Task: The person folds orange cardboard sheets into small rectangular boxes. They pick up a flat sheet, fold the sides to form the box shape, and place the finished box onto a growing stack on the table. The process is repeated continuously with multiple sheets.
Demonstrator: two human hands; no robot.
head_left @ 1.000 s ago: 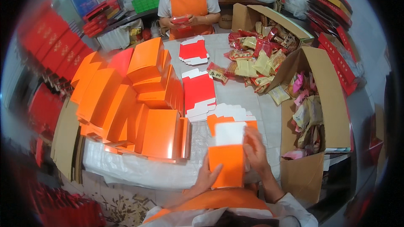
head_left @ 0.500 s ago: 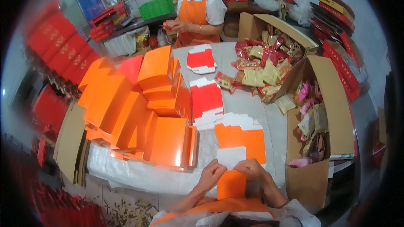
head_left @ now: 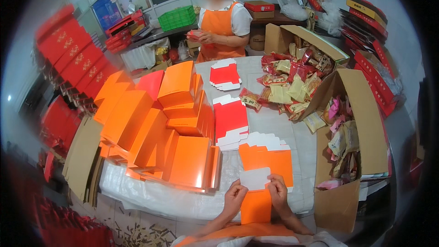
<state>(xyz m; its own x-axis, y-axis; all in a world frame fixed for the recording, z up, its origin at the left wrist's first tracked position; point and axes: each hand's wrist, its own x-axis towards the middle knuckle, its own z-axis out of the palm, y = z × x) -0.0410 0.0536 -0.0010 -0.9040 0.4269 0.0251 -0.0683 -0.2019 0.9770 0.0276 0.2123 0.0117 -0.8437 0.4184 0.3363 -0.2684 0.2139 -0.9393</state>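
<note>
Close to my body an orange cardboard box (head_left: pixel 256 206) is held between both hands, its white inner flap (head_left: pixel 255 178) standing up at the far end. My left hand (head_left: pixel 235 196) pinches the left edge where the flap meets the orange part. On the opposite edge my right hand (head_left: pixel 277 191) grips with thumb and fingers closed. Just beyond lie flat orange box blanks (head_left: pixel 270 160) with white tabs, partly hidden by the flap. Farther off are two piles of red box blanks (head_left: pixel 231 118). Folded orange boxes (head_left: pixel 187 162) are heaped to the left of my hands.
At the right, an open brown carton (head_left: pixel 372 123) holds wrapped snacks, and more wrapped snacks (head_left: pixel 292 80) spill from another carton behind it. Red boxes (head_left: pixel 73 55) are stacked far left. Across the table a person in an orange apron (head_left: pixel 217 25) handles something small and red.
The whole scene has shifted slightly right and down in view. My right hand now grips higher beside the white flap, which tilts a little; both hands keep hold of the box.
</note>
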